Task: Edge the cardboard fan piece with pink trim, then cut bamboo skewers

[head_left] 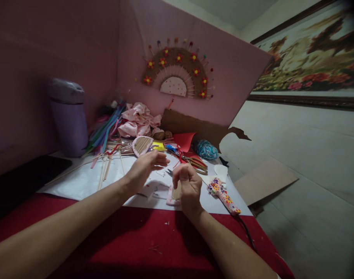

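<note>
My left hand (146,167) hovers over the white sheet (84,182), fingers curled and pinched together near small scissors (169,173); what it pinches is too small to make out. My right hand (188,186) is closed in a loose fist around a small tan and pink piece (174,195) held just above the sheet. A flower-patterned glue gun (223,195) lies right of that hand, its cord running off the table edge.
A lilac lidded jug (69,116) stands at the back left. Coloured strips, thin sticks (105,164), pink cloth (138,120), red paper, blue yarn (206,150) and cardboard crowd the back. A decorated fan hangs on the pink board (177,71). A dark tablet (23,180) lies left.
</note>
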Action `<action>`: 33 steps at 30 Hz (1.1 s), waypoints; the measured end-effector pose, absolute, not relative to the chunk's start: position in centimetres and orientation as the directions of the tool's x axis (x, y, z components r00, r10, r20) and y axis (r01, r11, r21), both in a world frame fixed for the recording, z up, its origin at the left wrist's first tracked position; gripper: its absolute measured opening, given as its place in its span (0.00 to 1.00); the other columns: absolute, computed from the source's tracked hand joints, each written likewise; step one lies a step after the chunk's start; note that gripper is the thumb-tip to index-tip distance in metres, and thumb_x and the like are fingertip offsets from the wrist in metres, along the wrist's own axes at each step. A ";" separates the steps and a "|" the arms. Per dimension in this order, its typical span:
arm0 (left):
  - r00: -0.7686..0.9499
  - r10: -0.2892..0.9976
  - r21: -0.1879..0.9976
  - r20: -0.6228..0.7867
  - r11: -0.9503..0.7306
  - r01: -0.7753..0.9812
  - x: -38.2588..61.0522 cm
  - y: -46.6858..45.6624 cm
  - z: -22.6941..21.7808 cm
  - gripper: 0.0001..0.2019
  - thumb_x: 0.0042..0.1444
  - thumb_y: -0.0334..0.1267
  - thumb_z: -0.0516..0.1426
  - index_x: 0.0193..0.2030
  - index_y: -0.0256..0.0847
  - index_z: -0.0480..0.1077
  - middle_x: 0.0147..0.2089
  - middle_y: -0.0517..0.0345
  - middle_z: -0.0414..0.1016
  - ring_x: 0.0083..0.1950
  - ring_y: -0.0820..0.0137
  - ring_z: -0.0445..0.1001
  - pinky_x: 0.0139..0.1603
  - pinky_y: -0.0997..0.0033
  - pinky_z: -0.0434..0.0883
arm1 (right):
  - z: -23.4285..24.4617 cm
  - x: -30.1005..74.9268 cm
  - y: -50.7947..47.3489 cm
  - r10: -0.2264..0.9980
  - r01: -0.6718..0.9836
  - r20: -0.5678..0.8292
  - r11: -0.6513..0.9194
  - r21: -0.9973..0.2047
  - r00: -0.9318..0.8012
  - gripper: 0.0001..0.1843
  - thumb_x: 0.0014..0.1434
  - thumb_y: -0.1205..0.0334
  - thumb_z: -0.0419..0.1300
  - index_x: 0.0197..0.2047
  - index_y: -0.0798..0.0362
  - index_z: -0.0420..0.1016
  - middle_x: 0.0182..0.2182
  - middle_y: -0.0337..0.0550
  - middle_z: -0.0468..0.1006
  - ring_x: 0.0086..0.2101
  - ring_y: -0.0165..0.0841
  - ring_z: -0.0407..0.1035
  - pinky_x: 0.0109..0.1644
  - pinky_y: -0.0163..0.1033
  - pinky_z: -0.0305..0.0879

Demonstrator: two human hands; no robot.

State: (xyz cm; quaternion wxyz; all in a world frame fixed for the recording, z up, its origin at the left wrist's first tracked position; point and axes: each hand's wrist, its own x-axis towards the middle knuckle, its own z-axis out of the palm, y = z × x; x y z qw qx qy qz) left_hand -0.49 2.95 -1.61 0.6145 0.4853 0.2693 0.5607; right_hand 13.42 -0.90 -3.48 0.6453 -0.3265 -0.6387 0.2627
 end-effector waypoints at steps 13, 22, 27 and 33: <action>0.301 0.646 0.247 0.701 -0.616 0.748 -0.9 3.3 -3.1 0.30 0.50 0.32 0.57 0.62 0.39 0.58 0.70 0.45 0.43 0.70 0.55 0.35 0.65 0.49 0.36 | -2.9 11.4 -4.8 -0.016 0.038 0.777 0.998 0.051 -0.630 0.11 0.58 0.62 0.52 0.23 0.50 0.63 0.18 0.37 0.69 0.19 0.29 0.59 0.22 0.36 0.53; 0.310 0.711 0.099 0.631 -0.470 0.877 -0.5 3.3 -3.6 0.30 0.51 0.34 0.57 0.62 0.36 0.58 0.68 0.39 0.46 0.69 0.52 0.42 0.65 0.49 0.44 | -2.8 11.8 -4.7 0.394 0.189 0.852 0.918 -0.348 -0.345 0.23 0.63 0.58 0.44 0.16 0.51 0.55 0.13 0.34 0.58 0.17 0.27 0.53 0.23 0.35 0.51; 0.311 0.744 0.045 0.592 -0.415 0.909 -0.6 3.6 -3.7 0.30 0.51 0.36 0.57 0.62 0.37 0.58 0.68 0.38 0.47 0.68 0.51 0.44 0.63 0.48 0.48 | -1.7 12.3 -3.5 0.709 -0.040 0.502 0.558 -0.829 -0.496 0.21 0.59 0.54 0.55 0.18 0.54 0.63 0.17 0.35 0.64 0.20 0.25 0.57 0.26 0.32 0.57; 0.294 0.752 0.066 0.590 -0.408 0.911 -0.5 3.2 -3.7 0.29 0.51 0.37 0.57 0.62 0.38 0.58 0.68 0.39 0.48 0.68 0.51 0.45 0.63 0.48 0.50 | -1.7 11.9 -4.1 0.150 0.004 0.031 0.226 -0.974 -0.988 0.20 0.55 0.47 0.57 0.33 0.58 0.76 0.26 0.39 0.72 0.26 0.26 0.65 0.34 0.31 0.63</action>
